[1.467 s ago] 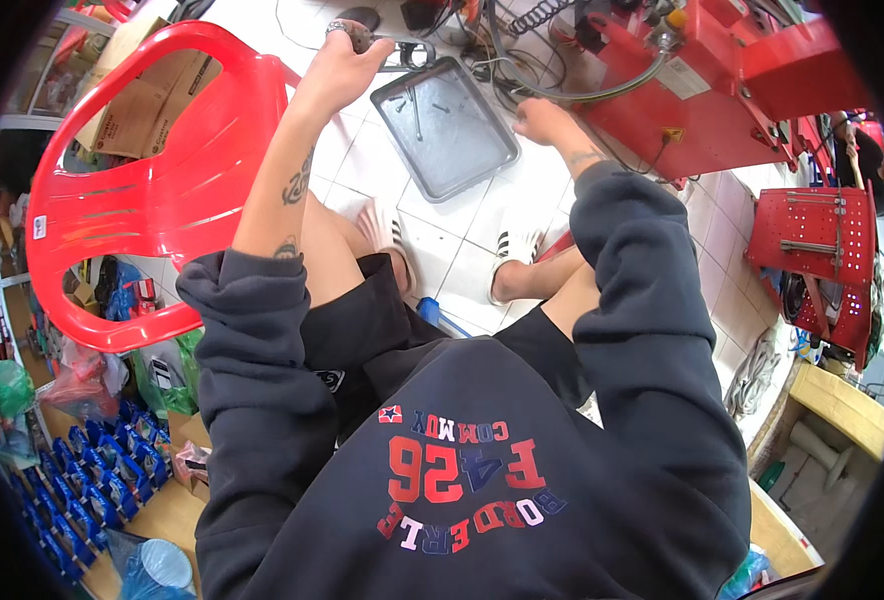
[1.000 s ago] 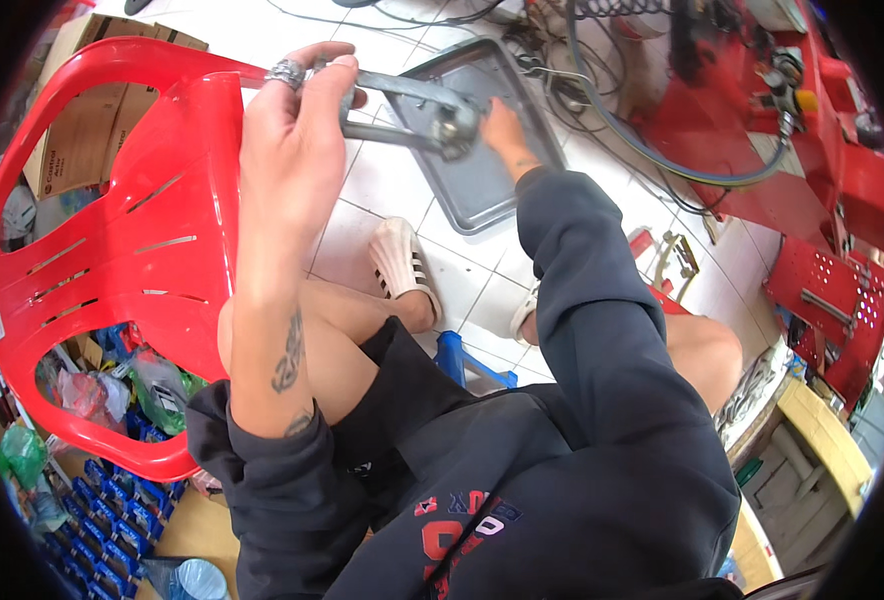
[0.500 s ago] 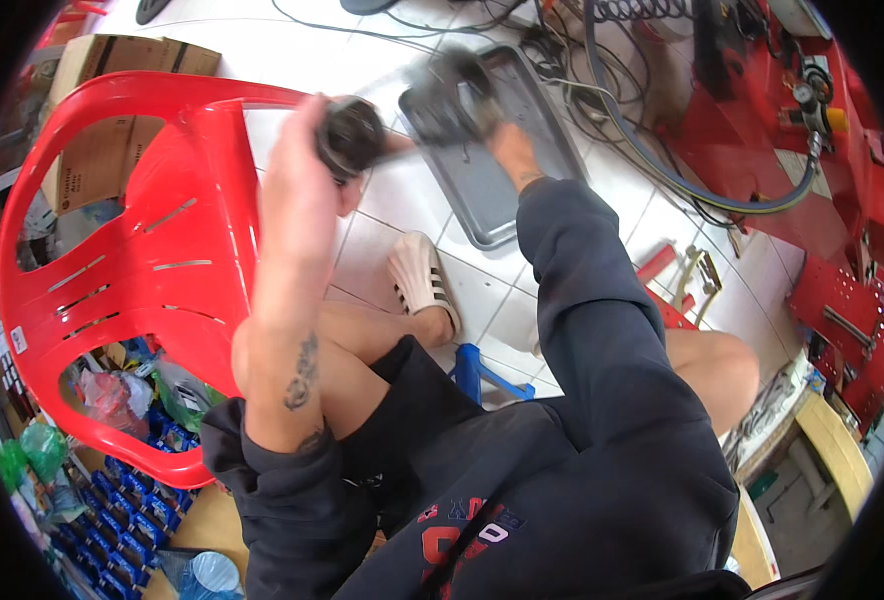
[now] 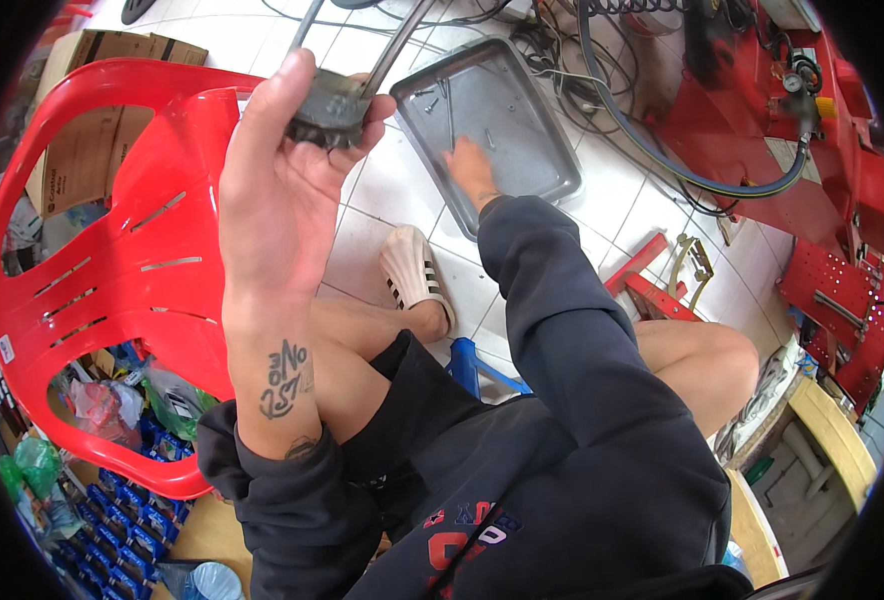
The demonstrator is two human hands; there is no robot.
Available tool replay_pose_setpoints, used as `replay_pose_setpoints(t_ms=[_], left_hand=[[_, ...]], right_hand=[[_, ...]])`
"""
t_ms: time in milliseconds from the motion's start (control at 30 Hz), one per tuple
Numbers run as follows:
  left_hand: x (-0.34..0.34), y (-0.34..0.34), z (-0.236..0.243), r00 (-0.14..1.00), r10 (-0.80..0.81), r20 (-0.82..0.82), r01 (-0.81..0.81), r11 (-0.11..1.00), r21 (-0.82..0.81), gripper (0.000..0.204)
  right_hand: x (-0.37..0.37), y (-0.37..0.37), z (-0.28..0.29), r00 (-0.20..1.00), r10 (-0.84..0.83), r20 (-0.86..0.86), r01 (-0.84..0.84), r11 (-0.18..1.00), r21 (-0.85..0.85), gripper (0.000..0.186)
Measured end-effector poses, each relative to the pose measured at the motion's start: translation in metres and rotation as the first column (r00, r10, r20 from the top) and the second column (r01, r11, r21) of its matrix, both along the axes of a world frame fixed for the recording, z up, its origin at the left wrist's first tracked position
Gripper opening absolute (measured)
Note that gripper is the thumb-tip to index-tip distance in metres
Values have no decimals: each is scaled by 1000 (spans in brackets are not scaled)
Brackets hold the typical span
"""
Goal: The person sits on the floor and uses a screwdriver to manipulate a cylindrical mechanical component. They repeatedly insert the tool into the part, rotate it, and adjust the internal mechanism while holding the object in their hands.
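My left hand (image 4: 287, 175) is raised left of the tray, palm turned toward me, its fingers wrapped round a dark, greasy metal part (image 4: 327, 108) with two long metal bars (image 4: 395, 48) rising from it. My right hand (image 4: 472, 172) is down in the grey metal tray (image 4: 566, 187), fingertips curled at the lower end of a long thin rod or bolt (image 4: 450, 112); whether it grips that is hidden. A few small bolts (image 4: 490, 138) lie around in the tray.
A red plastic chair (image 4: 102, 265) stands at left, with cardboard boxes (image 4: 97, 140) behind it. Cables and hoses (image 4: 602, 70) cross the floor beside red machinery (image 4: 802, 190). A red metal piece (image 4: 642, 265) lies right of my knees, near a blue stool (image 4: 467, 370).
My left hand has turned palm-up with the dark part. My right hand, blurred beside that part half a second ago, has moved down and left into the tray.
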State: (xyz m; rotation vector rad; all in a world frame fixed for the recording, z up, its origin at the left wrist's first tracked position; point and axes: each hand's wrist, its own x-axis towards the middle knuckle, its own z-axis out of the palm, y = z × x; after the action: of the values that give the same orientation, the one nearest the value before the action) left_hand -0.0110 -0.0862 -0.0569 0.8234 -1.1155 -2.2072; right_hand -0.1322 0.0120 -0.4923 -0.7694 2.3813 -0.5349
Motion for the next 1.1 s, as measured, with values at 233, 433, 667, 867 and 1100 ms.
replay_pose_setpoints(t_ms=[233, 433, 667, 867, 1100], left_hand=[[2, -6, -1, 980, 194, -28, -182, 954, 239, 34], [2, -14, -9, 992, 119, -41, -108, 971, 211, 32], [21, 18, 8, 994, -76, -77, 89, 977, 193, 27], [21, 57, 33, 988, -139, -67, 147, 978, 146, 31], [17, 73, 27, 953, -297, -66, 303, 945, 123, 28]], right_hand=[[-59, 34, 89, 929, -36, 369, 71, 994, -81, 24], [-145, 92, 373, 918, 342, 200, -292, 926, -241, 24], [-73, 205, 553, 982, 137, 133, 30, 581, -814, 24], [-30, 236, 558, 980, 90, 177, 144, 298, -944, 21], [-34, 259, 549, 981, 160, 108, 58, 291, -955, 21]])
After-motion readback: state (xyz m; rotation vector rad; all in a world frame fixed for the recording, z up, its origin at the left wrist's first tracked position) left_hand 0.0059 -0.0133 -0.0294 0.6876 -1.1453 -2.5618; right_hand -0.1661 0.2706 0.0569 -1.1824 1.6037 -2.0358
